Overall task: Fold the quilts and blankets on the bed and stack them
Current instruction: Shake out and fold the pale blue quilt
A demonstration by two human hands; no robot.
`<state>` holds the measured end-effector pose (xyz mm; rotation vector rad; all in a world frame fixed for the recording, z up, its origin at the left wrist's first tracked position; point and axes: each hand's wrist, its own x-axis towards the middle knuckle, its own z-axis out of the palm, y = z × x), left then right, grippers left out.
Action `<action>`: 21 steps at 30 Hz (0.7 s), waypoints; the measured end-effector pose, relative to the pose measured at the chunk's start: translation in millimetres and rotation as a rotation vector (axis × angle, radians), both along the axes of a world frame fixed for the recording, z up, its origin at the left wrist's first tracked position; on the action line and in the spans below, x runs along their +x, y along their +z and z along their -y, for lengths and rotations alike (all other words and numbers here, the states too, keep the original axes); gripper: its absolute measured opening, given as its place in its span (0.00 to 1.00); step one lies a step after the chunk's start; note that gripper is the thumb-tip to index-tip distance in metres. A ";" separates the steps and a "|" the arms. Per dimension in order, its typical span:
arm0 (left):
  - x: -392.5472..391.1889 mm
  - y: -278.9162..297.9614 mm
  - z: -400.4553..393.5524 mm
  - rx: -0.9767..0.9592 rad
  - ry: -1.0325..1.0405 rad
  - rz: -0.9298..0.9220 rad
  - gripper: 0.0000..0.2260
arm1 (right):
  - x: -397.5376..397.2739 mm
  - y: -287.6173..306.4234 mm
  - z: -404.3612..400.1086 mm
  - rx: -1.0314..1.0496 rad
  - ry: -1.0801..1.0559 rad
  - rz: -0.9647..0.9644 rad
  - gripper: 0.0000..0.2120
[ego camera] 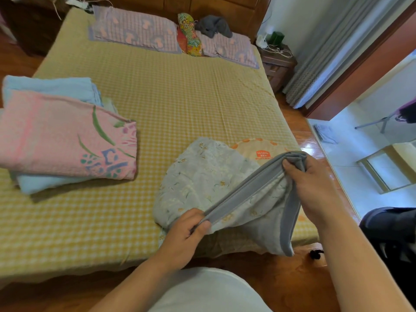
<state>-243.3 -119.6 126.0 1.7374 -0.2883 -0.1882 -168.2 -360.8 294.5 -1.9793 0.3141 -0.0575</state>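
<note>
A pale grey floral quilt (202,176) with a grey border lies bunched at the bed's near right corner. My left hand (186,230) pinches its grey edge near the front. My right hand (315,183) grips the same edge farther right, so the border runs taut between them above the bed. Part of the quilt hangs over the bed's edge. On the left, a folded pink flowered blanket (63,138) lies on top of a folded light blue blanket (49,88). Under the quilt shows a cream item with orange trim (254,147).
The bed (180,97) has a yellow checked sheet. Two purple pillows (132,30), a floral cushion (190,34) and a grey plush toy (213,25) line the headboard. A nightstand (279,61) stands at the right. Wooden floor and a doorway (364,140) lie to the right.
</note>
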 end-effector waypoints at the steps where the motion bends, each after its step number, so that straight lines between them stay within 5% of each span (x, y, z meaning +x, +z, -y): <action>1: 1.4 3.7 -3.4 0.011 -0.005 0.026 0.10 | 0.6 2.3 1.7 -0.034 0.008 0.019 0.10; 4: 7.8 8.6 -11.2 0.067 0.054 0.071 0.11 | 1.1 8.4 2.7 -0.052 0.035 0.077 0.14; 8: 25.0 17.9 -12.0 -0.007 0.171 -0.232 0.20 | -0.3 5.4 3.6 -0.040 0.034 0.065 0.15; 12: 44.4 34.5 -14.9 0.232 -0.140 -0.304 0.06 | 0.8 16.9 3.9 0.287 -0.064 0.045 0.09; 15: 51.2 46.3 -15.6 0.261 -0.393 -0.290 0.14 | 3.4 29.5 7.9 0.357 -0.027 0.065 0.09; 21: 59.6 51.0 -1.8 0.285 -0.406 -0.173 0.14 | 22.3 28.1 19.5 -0.333 -0.172 0.088 0.07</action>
